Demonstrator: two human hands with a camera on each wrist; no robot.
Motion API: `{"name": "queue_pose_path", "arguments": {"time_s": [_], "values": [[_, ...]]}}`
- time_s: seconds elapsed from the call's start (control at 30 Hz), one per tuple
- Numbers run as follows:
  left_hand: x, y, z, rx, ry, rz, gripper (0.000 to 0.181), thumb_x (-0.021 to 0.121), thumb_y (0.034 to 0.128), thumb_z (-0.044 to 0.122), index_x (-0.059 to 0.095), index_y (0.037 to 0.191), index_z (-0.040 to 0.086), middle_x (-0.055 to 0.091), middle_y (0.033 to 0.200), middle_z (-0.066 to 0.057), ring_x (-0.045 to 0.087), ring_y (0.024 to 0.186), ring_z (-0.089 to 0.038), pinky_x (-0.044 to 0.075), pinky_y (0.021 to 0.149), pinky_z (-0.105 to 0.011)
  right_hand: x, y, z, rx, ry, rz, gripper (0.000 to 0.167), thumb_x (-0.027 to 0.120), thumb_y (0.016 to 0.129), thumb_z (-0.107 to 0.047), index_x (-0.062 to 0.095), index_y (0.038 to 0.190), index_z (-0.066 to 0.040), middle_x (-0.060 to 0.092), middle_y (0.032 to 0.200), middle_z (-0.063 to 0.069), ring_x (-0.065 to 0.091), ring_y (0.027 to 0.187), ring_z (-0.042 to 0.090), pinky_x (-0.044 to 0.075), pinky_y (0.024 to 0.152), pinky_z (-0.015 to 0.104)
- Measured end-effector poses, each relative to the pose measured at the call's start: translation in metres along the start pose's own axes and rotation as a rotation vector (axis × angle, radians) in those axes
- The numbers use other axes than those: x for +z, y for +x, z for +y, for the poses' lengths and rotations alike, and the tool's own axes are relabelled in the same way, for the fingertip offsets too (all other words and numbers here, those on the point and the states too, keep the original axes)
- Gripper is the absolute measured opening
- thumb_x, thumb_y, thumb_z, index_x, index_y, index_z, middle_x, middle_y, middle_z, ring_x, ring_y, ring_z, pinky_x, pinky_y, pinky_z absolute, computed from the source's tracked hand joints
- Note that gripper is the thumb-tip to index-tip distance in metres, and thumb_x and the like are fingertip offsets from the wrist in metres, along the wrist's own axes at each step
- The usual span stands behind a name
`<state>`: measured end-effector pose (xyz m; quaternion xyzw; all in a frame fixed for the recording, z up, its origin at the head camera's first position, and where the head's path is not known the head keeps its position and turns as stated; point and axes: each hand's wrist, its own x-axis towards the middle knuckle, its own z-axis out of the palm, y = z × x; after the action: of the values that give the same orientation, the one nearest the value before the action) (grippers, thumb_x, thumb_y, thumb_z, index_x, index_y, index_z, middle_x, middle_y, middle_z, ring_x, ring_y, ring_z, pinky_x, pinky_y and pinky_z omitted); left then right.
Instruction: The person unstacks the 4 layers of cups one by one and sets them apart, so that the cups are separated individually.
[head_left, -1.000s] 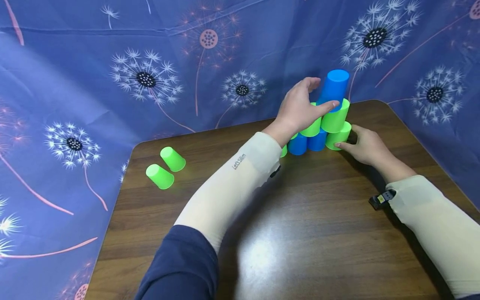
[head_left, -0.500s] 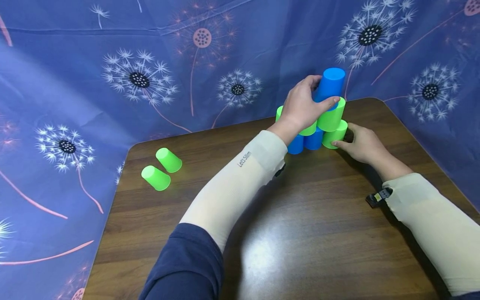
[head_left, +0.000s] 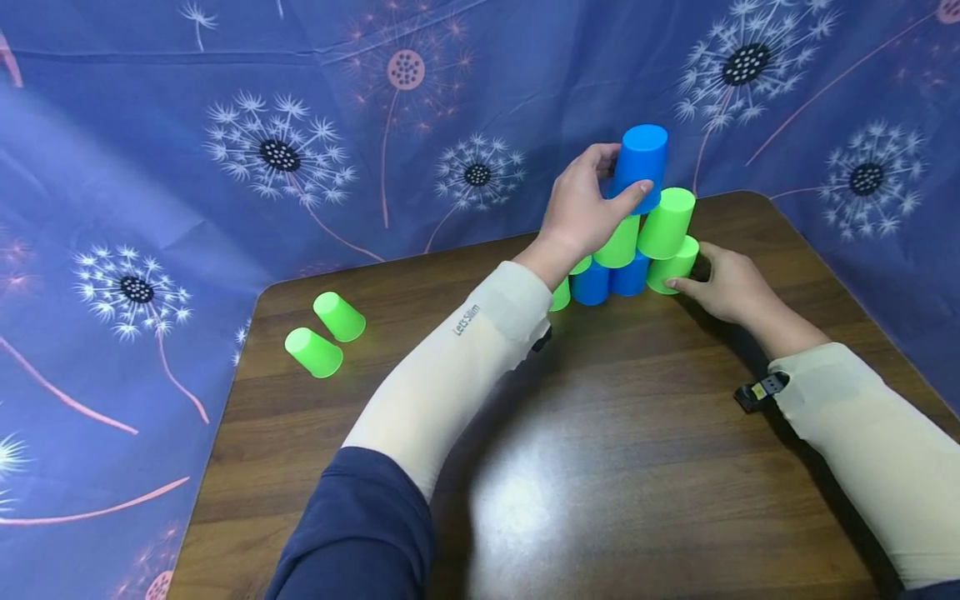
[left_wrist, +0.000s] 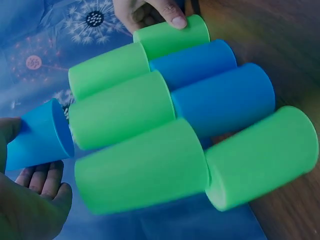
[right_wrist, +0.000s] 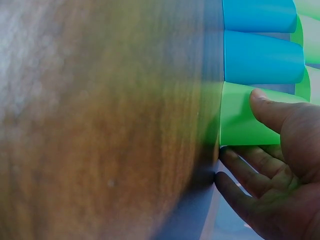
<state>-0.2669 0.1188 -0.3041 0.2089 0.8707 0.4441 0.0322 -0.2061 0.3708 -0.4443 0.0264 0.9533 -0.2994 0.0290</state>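
My left hand (head_left: 581, 200) holds an upside-down blue cup (head_left: 641, 167) over the second row of a cup stack. In the left wrist view, the cup's rim is close to the bases of the green cups (left_wrist: 122, 110); whether they touch, I cannot tell. That row has three green cups, standing on a bottom row with a green cup (left_wrist: 262, 157) at the left end and two blue cups (left_wrist: 225, 97) between. Low on the right, my right hand (head_left: 731, 287) grips the end green cup (head_left: 675, 268), thumb in front and fingers along its outer side.
Two upside-down green cups, one nearer (head_left: 312, 352) and one farther (head_left: 340, 317), stand on the left of the wooden table (head_left: 600, 458). A blue dandelion-print cloth (head_left: 570, 50) hangs behind the table, close to the stack.
My left hand has carried the blue cup leftward and slightly up, from over the right-hand second-row green cup towards the middle one. The right hand has stayed at the end cup.
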Motion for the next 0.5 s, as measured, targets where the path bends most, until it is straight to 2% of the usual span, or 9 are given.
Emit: {"name": "queue_pose_path", "arguments": {"time_s": [0.17,0.27,0.4,0.5], "values": [[-0.023,-0.012,-0.013,0.012,-0.053,0.048,0.067,0.074,0.0978,0.043,0.047,0.154,0.019,0.057,0.142,0.008,0.054,0.129,-0.004,0.045,0.103,-0.017,0.001,0.000,0.002,-0.009,-0.005,0.014,0.086,0.070,0.099,-0.052,0.039,0.154,0.007,0.053,0.134,0.038,0.053,0.119,0.056,0.045,0.092,0.072],[-0.038,-0.018,-0.024,0.023,-0.071,0.086,0.066,0.075,0.0977,0.042,0.048,0.152,0.017,0.059,0.140,0.006,0.055,0.129,-0.007,0.046,0.103,-0.019,0.001,0.001,0.003,-0.012,-0.013,0.017,0.088,0.070,0.099,-0.052,0.037,0.154,0.008,0.052,0.137,0.039,0.051,0.122,0.058,0.043,0.095,0.073],[-0.058,-0.028,-0.047,0.037,-0.086,0.158,0.064,0.077,0.0969,0.041,0.052,0.150,0.014,0.063,0.137,0.002,0.058,0.126,-0.008,0.047,0.105,-0.024,0.002,0.001,0.003,-0.008,-0.015,0.010,0.092,0.070,0.099,-0.052,0.033,0.157,0.009,0.048,0.142,0.041,0.046,0.128,0.061,0.040,0.100,0.076],[-0.071,-0.038,-0.067,0.039,-0.115,0.218,0.062,0.078,0.0960,0.038,0.054,0.147,0.012,0.065,0.134,0.000,0.060,0.124,-0.008,0.047,0.107,-0.029,0.001,0.001,0.002,-0.012,-0.014,0.013,0.092,0.070,0.099,-0.052,0.034,0.156,0.010,0.049,0.140,0.041,0.047,0.127,0.060,0.041,0.098,0.076]]}}
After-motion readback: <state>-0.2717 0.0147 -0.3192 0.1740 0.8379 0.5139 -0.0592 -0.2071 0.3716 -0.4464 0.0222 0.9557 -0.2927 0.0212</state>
